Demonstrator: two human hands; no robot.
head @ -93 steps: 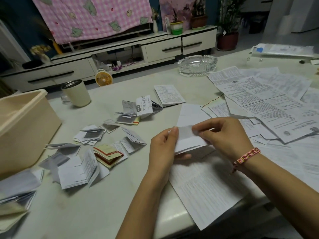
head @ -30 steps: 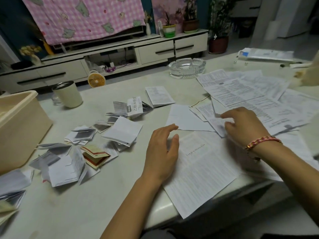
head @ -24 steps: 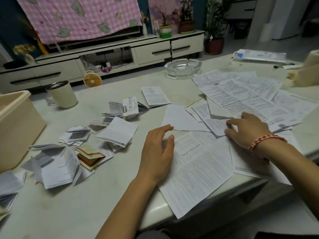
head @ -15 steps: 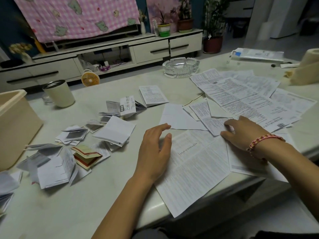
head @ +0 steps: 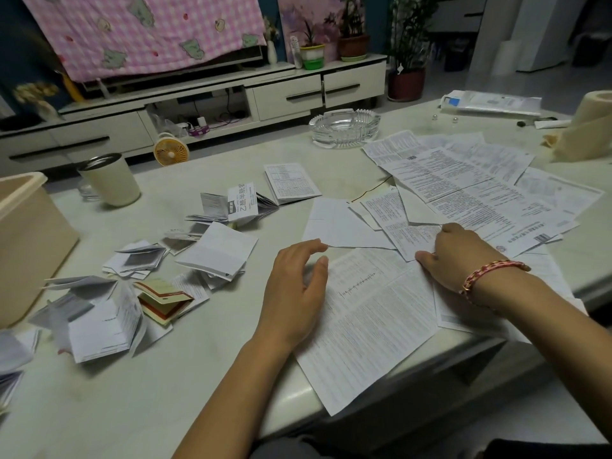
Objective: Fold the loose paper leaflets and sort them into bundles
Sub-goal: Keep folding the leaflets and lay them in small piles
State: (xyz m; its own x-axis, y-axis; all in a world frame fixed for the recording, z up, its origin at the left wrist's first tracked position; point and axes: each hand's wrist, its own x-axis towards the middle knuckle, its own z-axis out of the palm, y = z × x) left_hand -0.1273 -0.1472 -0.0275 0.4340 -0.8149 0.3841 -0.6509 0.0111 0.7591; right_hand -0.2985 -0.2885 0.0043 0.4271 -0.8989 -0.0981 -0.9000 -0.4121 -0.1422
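Observation:
A large printed leaflet (head: 371,319) lies flat and hangs over the table's near edge. My left hand (head: 298,293) rests on its left part with fingers relaxed. My right hand (head: 453,256) lies on a smaller printed leaflet (head: 407,233) just beyond, fingertips touching its right edge; a red cord bracelet is on that wrist. Several unfolded leaflets (head: 463,183) are spread at the right. Folded leaflets (head: 218,250) lie in loose heaps at the left, one newly folded white one on top.
A cream bin (head: 29,240) stands at the far left, a cream mug (head: 112,180) behind the heaps, a glass ashtray (head: 344,127) at the back. A paper roll (head: 589,127) and a plastic packet (head: 490,104) sit back right. A thin cord (head: 371,190) runs under the sheets.
The small sheet both hands were folding now lies on the folded heap at the left. Both hands came down onto flat leaflets; the right hand slid slightly nearer over the small sheet.

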